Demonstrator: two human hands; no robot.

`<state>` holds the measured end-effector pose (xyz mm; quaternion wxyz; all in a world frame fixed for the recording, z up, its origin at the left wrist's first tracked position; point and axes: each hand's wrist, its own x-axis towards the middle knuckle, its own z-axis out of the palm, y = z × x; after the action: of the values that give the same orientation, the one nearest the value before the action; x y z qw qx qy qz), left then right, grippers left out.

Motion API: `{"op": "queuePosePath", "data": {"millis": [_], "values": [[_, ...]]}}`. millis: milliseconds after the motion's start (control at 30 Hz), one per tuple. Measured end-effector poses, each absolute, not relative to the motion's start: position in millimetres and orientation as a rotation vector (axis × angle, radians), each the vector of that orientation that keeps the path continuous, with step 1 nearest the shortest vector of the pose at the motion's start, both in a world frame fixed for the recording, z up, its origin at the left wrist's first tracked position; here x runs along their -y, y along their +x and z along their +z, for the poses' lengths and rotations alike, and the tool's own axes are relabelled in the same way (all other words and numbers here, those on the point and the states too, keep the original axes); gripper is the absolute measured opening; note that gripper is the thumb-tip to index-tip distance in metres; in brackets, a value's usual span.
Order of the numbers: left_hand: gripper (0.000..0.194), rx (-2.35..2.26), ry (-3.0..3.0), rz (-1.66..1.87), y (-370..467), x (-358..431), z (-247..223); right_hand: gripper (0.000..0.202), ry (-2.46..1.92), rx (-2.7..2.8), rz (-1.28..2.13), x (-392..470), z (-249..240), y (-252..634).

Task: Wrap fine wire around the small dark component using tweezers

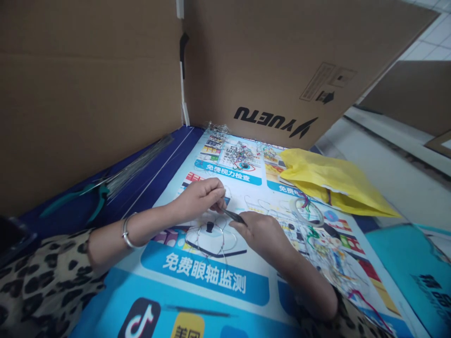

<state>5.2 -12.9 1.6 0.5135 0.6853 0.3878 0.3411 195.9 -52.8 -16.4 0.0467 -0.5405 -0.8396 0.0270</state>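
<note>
My right hand [264, 234] is closed around a slim dark metal tool that looks like tweezers [233, 216]. Its tip points left and meets the fingertips of my left hand [202, 197]. Those left fingers are pinched together on what seems to be thin wire, mostly hidden by the fingers. Below both hands, thin wire loops [222, 241] spread over the printed sheet [151, 277]. I cannot tell which loops join the piece in my left hand.
Cardboard walls [88, 94] enclose the back and left. Teal-handled pliers [100, 202] and straight wires [141, 162] lie left. Tangled wire [239, 152] sits behind. To the right are a yellow bag [327, 178], a clear ring-shaped roll [299, 213] and a red cord [368, 305].
</note>
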Motion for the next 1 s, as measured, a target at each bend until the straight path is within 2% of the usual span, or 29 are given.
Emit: {"op": "queuePosePath", "data": {"millis": [167, 433, 500, 567, 733, 800, 1000], "values": [[0.018, -0.901, 1.68, 0.783, 4.5, 12.1, 1.5, 0.037, -1.671, 2.555, 0.324, 53.1, -8.4, 197.3], [0.019, -0.842, 1.724, 0.765, 3.2, 14.8, 4.9, 0.041, -1.591, 2.307, 1.136, 49.1, -6.8, 204.3], [0.019, -0.843, 1.697, 0.771, 3.6, 14.9, 5.5, 0.04, -1.557, 2.313, 1.177, 48.3, -8.3, 204.4], [0.019, -0.867, 1.632, 0.784, 3.9, 13.4, 4.9, 0.038, -1.572, 2.41, 0.927, 47.6, -11.8, 203.8], [0.019, -0.998, 1.394, 0.798, 2.0, 3.5, -2.0, 0.032, -1.558, 2.476, -0.277, 45.5, -28.2, 205.5], [0.019, -1.038, 1.311, 0.782, 1.2, 0.4, -4.8, 0.031, -1.456, 2.457, -0.484, 45.0, -32.2, 207.7], [0.019, -1.056, 1.184, 0.723, 5.0, 3.8, -7.5, 0.026, -1.184, 2.42, -0.807, 50.6, -24.6, 205.2]]}}
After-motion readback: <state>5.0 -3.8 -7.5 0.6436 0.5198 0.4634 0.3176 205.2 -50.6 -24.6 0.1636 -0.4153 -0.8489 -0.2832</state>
